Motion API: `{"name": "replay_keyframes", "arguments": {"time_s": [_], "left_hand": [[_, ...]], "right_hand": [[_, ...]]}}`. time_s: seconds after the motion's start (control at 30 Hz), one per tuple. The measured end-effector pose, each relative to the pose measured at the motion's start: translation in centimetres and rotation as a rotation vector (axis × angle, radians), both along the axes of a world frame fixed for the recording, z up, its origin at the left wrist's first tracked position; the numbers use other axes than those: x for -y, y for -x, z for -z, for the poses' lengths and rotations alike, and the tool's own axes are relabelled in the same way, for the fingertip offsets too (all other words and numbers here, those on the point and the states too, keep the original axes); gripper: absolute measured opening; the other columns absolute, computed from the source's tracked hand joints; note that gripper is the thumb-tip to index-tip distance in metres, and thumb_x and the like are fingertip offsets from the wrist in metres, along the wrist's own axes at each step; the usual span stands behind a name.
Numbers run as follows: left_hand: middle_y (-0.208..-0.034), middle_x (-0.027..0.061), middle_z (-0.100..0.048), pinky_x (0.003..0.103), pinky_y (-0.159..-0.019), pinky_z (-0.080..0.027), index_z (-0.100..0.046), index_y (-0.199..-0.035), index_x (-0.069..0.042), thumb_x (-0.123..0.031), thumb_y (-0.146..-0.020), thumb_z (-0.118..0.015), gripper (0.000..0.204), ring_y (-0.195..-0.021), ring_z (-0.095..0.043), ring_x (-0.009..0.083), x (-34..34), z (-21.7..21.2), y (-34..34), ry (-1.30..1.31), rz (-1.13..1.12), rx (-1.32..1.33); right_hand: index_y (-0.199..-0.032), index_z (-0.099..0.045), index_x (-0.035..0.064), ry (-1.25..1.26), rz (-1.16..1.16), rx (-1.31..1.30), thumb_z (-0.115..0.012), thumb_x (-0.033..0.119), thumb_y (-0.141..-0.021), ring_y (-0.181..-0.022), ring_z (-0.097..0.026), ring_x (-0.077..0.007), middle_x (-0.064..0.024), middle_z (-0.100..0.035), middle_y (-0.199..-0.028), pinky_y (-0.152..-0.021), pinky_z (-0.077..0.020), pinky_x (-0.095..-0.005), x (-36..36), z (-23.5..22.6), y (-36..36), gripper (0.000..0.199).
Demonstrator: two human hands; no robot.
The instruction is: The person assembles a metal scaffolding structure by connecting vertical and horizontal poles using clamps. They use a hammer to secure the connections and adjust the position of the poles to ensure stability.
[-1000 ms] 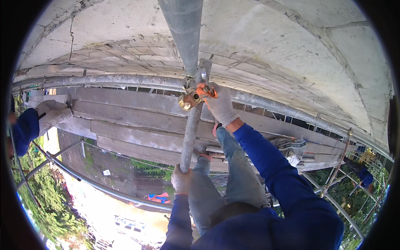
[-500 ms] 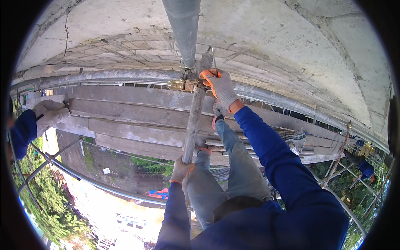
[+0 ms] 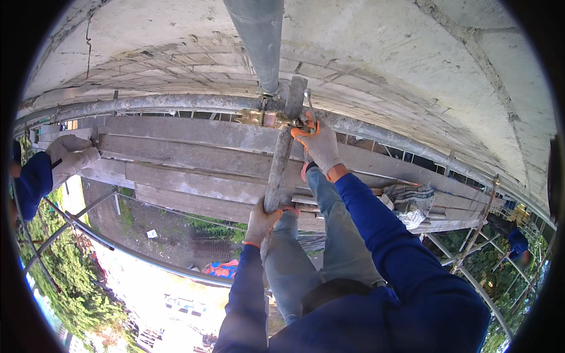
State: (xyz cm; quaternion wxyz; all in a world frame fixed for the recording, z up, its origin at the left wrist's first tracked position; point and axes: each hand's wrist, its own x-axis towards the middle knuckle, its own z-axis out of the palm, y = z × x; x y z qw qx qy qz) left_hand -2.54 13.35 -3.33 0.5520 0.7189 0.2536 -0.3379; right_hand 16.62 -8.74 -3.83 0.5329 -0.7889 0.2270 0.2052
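Observation:
My left hand [image 3: 262,223], in a grey work glove with orange, is wrapped around the lower end of a short scaffold tube [image 3: 277,176]. The tube crosses a long horizontal pipe [image 3: 194,102] near the wall. A brassy scaffold coupler [image 3: 263,119] sits at that crossing, beside a thick upright pipe [image 3: 259,41]. Just right of the coupler, my right hand [image 3: 319,144], in a matching glove, is closed around a slim metal wrench [image 3: 309,100], whose shaft sticks up past the fingers. The wrench's other end is hidden by the hand and the coupler.
Wooden planks [image 3: 188,147] form the platform under my feet, with a crumpled sack [image 3: 410,203] on them at right. A concrete wall [image 3: 376,53] curves along the far side. Another person [image 3: 44,170] is at the left, one lower right [image 3: 518,242]. The ground lies far below.
My right hand has shifted slightly right and nearer, and the wrench's tip has come lower. My left hand has moved a little farther up, still around the tube.

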Motion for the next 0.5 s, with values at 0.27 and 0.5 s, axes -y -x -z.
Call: {"name": "replay_keyframes", "arguments": {"time_s": [0.27, 0.5], "left_hand": [[-0.124, 0.013, -0.063, 0.042, -0.08, -0.053, -0.048, -0.14, -0.008, -0.035, -0.099, -0.065, 0.052, -0.101, -0.065, 0.027, 1.3, 8.3, -19.2, 0.901, -0.886, -0.093], [-0.116, 0.0137, -0.064, 0.042, -0.08, -0.062, -0.045, -0.135, -0.008, -0.022, -0.101, -0.059, 0.039, -0.098, -0.07, 0.0285, 4.4, 6.4, -20.4, 0.546, -0.915, 0.151]], "right_hand": [[-0.151, -0.042, 0.0174, -0.611, 0.175, -0.207, -0.069, 0.017, -0.095, -0.119, -0.061, -0.019, -0.0057, -0.064, -0.128, -0.089, -0.0506, -0.0402, -0.4, 4.0, 0.0, 0.063], [-0.148, -0.043, 0.0142, -0.804, 0.375, -0.152, -0.061, 0.002, -0.097, -0.109, -0.066, -0.0214, -0.0078, -0.067, -0.121, -0.079, -0.0547, -0.0395, -0.5, 6.0, 1.6, 0.055]]}}
